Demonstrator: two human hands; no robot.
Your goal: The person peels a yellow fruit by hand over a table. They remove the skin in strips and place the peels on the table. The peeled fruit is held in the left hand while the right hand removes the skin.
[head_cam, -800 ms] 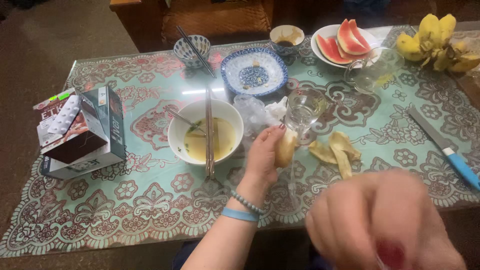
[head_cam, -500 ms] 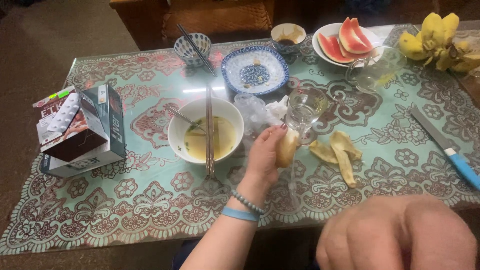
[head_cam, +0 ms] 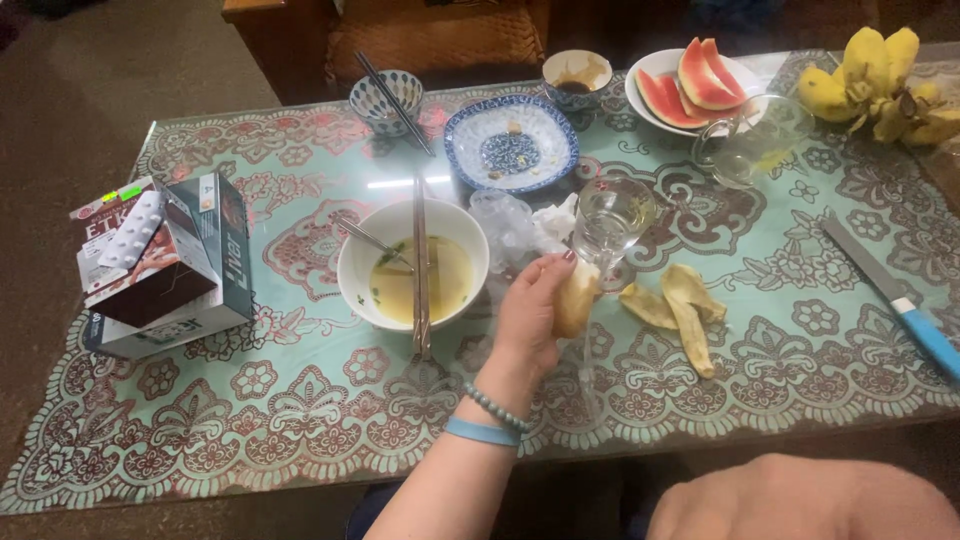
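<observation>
My left hand (head_cam: 525, 315) is shut on a peeled piece of banana (head_cam: 577, 298), held just above the patterned table cloth (head_cam: 300, 400). A clear stemmed glass (head_cam: 612, 215) stands right behind it, and banana peel (head_cam: 680, 300) lies to its right. To the left of the hand is a white bowl (head_cam: 345, 265) of yellow broth with chopsticks (head_cam: 420, 265) laid across it and a spoon (head_cam: 370, 240) inside. My right hand (head_cam: 800, 500) shows only as a blurred back at the bottom right edge, below the table's front edge; its fingers are hidden.
Stacked boxes with a blister pack (head_cam: 160, 265) sit at the left. At the back are a blue plate (head_cam: 510, 145), two small bowls (head_cam: 385, 100), a plate of watermelon rinds (head_cam: 700, 80), a glass jug (head_cam: 750, 140) and bananas (head_cam: 880, 80). A blue-handled knife (head_cam: 890, 290) lies at the right.
My right hand has dropped down and out toward the bottom right edge. My left hand keeps the banana piece in the same spot.
</observation>
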